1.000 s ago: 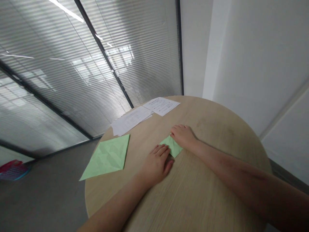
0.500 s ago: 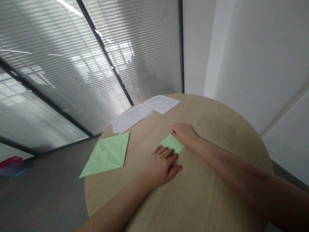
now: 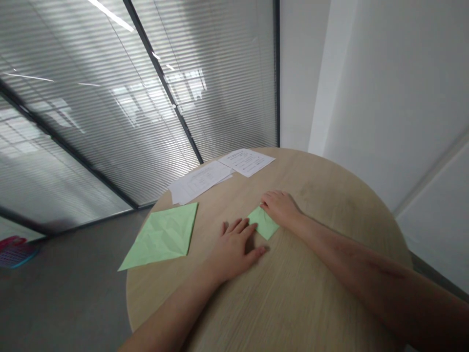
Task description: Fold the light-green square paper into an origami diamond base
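Observation:
A small folded piece of light green paper lies on the round wooden table. My right hand has its fingers curled together at the paper's upper right edge, closed on it; the fingertips partly hide that corner. Fingers spread and palm down, my left hand rests on the table just left of the paper, its fingertips at the paper's left edge. Farther left lies a larger green paper sheet, creased, one corner sticking out past the table edge.
Printed white sheets overlap along the table's far left rim, with another printed page beside them. Glass panels with blinds stand behind. A pink and blue plastic basket sits at the far left on the grey floor.
My left hand has slid left, off most of the small green paper, uncovering its lower corner. My right hand stays at the paper's upper edge. The view has shifted slightly.

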The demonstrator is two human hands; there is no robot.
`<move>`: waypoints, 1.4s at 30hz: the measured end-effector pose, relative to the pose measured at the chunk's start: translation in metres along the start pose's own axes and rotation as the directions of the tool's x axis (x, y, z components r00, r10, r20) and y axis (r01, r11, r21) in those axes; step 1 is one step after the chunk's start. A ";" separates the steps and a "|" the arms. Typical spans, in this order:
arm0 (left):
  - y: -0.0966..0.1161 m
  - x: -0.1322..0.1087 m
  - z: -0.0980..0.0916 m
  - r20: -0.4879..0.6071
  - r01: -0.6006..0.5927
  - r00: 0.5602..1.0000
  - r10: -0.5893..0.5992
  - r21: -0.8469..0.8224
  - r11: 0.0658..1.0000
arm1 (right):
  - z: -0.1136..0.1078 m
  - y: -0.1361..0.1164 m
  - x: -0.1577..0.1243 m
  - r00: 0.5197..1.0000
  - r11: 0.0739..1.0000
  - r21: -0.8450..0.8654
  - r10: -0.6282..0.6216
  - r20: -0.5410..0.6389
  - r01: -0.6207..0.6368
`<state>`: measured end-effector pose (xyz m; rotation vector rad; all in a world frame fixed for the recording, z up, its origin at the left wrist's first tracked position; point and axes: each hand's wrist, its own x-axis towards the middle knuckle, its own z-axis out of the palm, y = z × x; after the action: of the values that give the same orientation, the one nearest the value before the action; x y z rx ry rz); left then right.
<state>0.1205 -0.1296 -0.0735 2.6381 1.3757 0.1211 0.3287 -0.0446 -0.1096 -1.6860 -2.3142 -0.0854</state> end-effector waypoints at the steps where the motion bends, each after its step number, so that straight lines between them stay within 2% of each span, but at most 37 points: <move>1: 0.000 0.001 0.000 -0.018 0.021 1.000 -0.021 0.010 1.000 | 0.000 0.000 0.000 1.000 1.000 0.001 0.001 -0.002 -0.001; 7: 0.005 0.003 0.005 -0.111 0.114 0.989 -0.103 0.099 0.989 | 0.003 -0.001 0.000 1.000 1.000 0.001 0.003 -0.013 -0.003; 11: 0.001 0.004 0.008 -0.200 0.169 0.970 -0.141 0.132 0.977 | 0.004 -0.001 0.001 1.000 1.000 0.009 0.015 -0.009 -0.015; 13: -0.004 0.007 0.008 -0.258 0.126 0.962 -0.089 0.128 0.984 | 0.004 -0.001 0.002 1.000 1.000 0.018 0.013 -0.016 -0.013; 14: -0.007 0.009 0.007 -0.267 0.067 0.963 -0.032 0.121 0.990 | 0.004 0.000 0.002 1.000 1.000 0.027 0.011 -0.020 -0.010; 17: -0.013 0.015 0.007 -0.164 -0.208 0.963 0.213 0.047 0.977 | 0.003 0.000 0.002 1.000 0.998 0.060 0.003 -0.027 -0.002; 19: -0.015 0.018 0.008 -0.093 -0.308 0.948 0.306 -0.015 0.951 | 0.003 0.000 0.002 1.000 0.997 0.070 0.012 -0.029 -0.010; 26: -0.010 0.024 0.012 -0.120 -0.284 0.953 0.277 -0.047 0.958 | 0.010 0.007 0.002 0.980 0.976 0.139 0.178 -0.084 -0.166; 29: -0.009 0.025 0.014 -0.157 -0.260 0.955 0.253 -0.023 0.965 | 0.003 0.014 0.001 0.971 0.967 0.184 0.202 -0.124 -0.178; 31: -0.009 0.025 0.015 -0.172 -0.224 0.959 0.224 0.018 0.974 | -0.009 0.016 -0.004 0.982 0.972 0.193 0.155 -0.109 -0.132; 36: -0.013 0.026 0.018 -0.187 -0.136 0.971 0.149 0.081 0.987 | -0.040 0.007 -0.031 0.997 0.983 0.171 -0.068 0.045 0.059; 39: -0.013 0.028 0.019 -0.182 -0.111 0.976 0.121 0.069 0.991 | -0.042 0.001 -0.056 0.978 0.973 0.155 -0.187 0.093 0.171; 42: -0.011 0.028 0.019 -0.178 -0.065 0.981 0.078 0.078 0.995 | -0.034 -0.003 -0.078 0.949 0.933 0.209 -0.310 0.052 0.293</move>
<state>0.1305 -0.1030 -0.0938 2.7973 1.3616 0.3339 0.3544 -0.1243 -0.0965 -1.2522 -2.5322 0.1548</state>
